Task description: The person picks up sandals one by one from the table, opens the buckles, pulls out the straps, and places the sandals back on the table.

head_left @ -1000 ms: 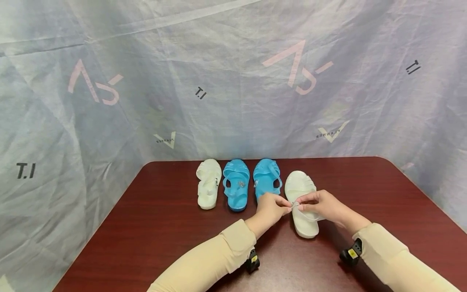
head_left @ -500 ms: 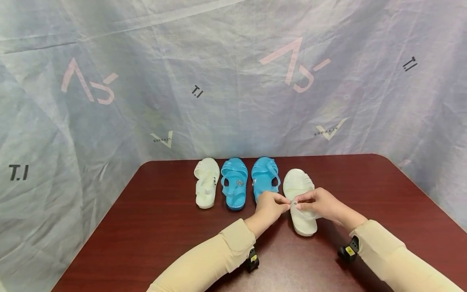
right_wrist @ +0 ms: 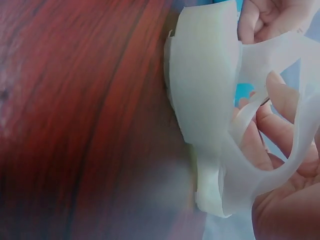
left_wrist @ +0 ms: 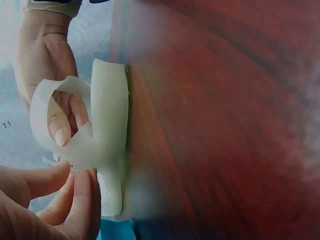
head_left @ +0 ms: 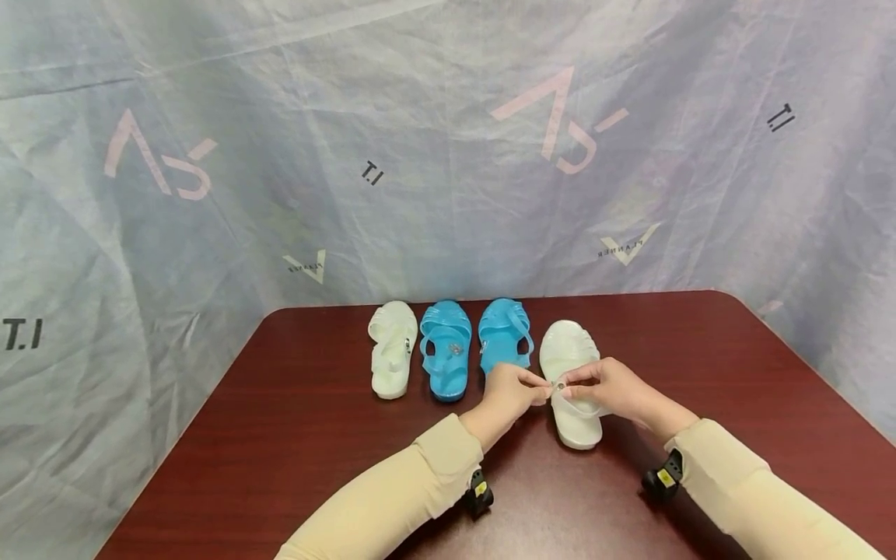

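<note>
A white sandal (head_left: 568,350) stands on the table, toe away from me, right of the other sandals. Its translucent ankle strap (right_wrist: 260,177) arches over the heel. At the strap's inner side, my left hand (head_left: 509,393) pinches the strap between thumb and fingertips. Facing it, my right hand (head_left: 616,389) pinches the strap by the small metal buckle (head_left: 559,386). The left wrist view has the left fingers (left_wrist: 82,195) close against the sandal's side. In the right wrist view, right fingers (right_wrist: 280,125) reach through the strap loop. Fingertips partly hide whether the strap is threaded.
To the left stand a blue sandal (head_left: 500,334), partly behind my left hand, another blue sandal (head_left: 448,381) and a white sandal (head_left: 392,377). They line the far side of the dark red table (head_left: 294,451). A grey printed cloth (head_left: 448,225) hangs behind it.
Both hands stay at the buckle with only small finger movements; the buckle's ring now shows more clearly by the right fingertips. The whole head view has shifted slightly.
</note>
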Tool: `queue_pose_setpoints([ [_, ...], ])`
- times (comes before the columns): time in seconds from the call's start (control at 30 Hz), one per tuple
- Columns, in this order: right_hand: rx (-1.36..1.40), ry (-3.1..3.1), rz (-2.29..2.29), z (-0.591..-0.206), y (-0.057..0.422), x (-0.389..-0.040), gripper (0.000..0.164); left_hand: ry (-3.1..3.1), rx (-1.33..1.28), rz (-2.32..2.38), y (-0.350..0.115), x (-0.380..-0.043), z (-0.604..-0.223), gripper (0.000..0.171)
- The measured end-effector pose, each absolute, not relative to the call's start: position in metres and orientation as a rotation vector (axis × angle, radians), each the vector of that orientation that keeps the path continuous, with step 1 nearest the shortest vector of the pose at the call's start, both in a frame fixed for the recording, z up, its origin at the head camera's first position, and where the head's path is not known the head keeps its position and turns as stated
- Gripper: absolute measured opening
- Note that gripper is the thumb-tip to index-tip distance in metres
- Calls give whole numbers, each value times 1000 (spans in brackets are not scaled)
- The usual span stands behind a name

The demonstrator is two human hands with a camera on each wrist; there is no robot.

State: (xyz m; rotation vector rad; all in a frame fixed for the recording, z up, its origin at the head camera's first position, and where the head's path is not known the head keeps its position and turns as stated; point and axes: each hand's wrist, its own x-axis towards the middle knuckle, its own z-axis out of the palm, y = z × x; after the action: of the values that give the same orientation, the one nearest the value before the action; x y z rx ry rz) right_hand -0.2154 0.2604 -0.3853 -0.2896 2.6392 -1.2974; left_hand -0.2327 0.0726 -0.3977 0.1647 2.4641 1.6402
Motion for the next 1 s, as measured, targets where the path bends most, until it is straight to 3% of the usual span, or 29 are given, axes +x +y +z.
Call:
queue_pose_setpoints([
  [0.33,-298,2591,-1326,-389,263,-218,36,2285,153,1707,71,-235,-402,6],
  [0.63,-337,2591,-1329,-387,263,-217,35,2447,449,1531,63,-241,-400,4],
  [1.0,-408,2586,-1384,-390,260,-218,31,2564,492,1554,71,-251,-382,4],
])
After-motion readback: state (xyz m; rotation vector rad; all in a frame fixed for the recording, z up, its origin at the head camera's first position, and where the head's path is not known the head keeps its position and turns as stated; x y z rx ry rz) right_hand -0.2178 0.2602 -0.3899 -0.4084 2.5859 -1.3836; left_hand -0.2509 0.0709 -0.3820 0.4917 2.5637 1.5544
